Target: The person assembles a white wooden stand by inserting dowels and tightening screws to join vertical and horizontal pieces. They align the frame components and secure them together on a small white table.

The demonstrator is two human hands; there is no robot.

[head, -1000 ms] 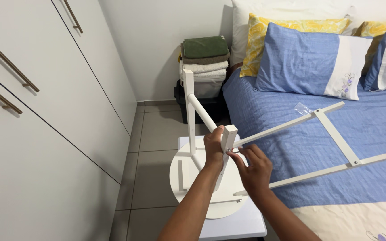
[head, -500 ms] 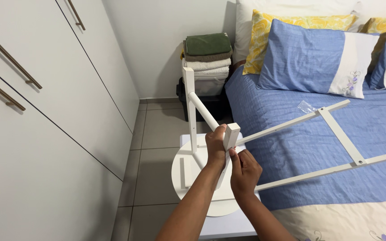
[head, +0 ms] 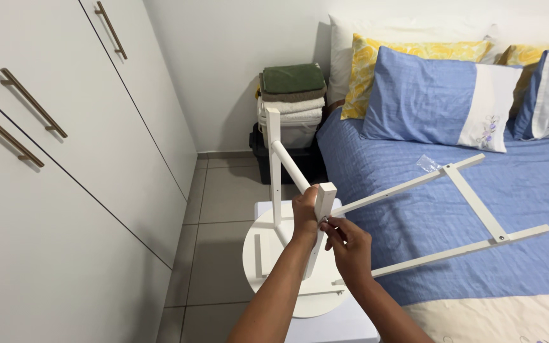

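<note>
Stool leg gripped, fingers working at its top.
My left hand [head: 304, 213] clamps the white stool leg [head: 320, 219]; my right hand [head: 345, 244] pinches just beside it. I judge it stiff, light, best held mid-leg.

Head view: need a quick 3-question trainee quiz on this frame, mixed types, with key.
1. True or false: the left hand grips the upright white leg.
2. The right hand is: A) on the blue pillow B) at the leg, just below the left hand C) on a cupboard handle.
3. Fill in: the white ladder frame rests on the ___.

Key: 1 true; 2 B; 3 bed.
</note>
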